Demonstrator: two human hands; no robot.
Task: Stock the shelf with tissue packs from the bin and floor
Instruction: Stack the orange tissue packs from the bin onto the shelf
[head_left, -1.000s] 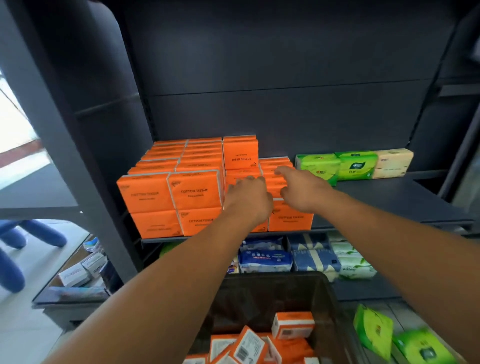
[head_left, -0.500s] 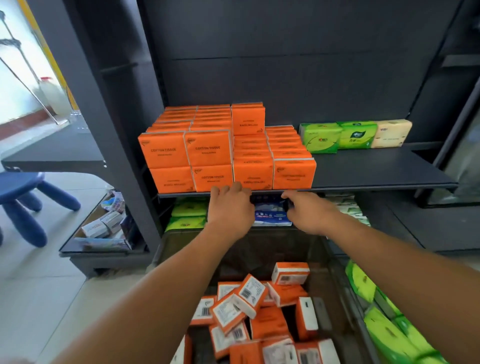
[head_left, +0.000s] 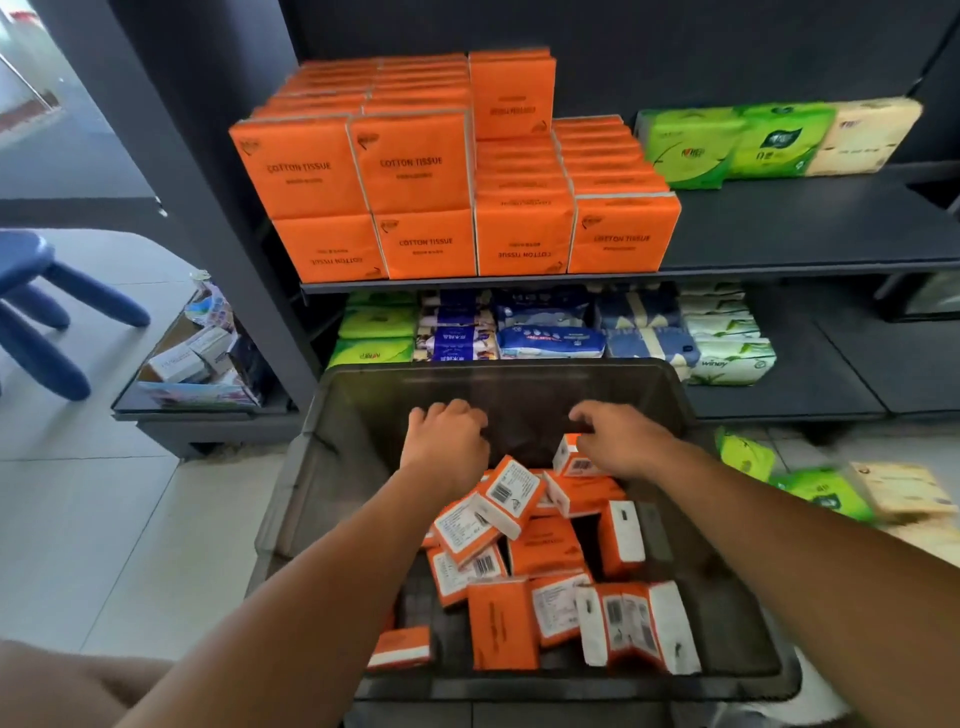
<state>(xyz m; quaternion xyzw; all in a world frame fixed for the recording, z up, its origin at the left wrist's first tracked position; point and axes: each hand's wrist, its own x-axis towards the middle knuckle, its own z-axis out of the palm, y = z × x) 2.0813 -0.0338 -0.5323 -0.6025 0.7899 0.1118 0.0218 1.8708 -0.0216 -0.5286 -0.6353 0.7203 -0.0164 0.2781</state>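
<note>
Right hand (head_left: 618, 441): fingers bent onto small orange-and-white wrapped tissue pack (head_left: 569, 457), directly under fingertips, grip unclear, long axis hidden | left hand (head_left: 447, 441): loosely curled, empty, pack off its thumb side | both inside dark grey plastic bin (head_left: 322, 467) | right nearer.

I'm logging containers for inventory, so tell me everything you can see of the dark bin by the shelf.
The bin is a dark grey plastic tub with a thick rim and sloping walls. It stands upright and open-topped on the tiled floor, in front of the lower shelf. Inside lie jumbled orange tissue packs. The right hand curls its fingers over one pack; the left hand hangs beside it.
</note>
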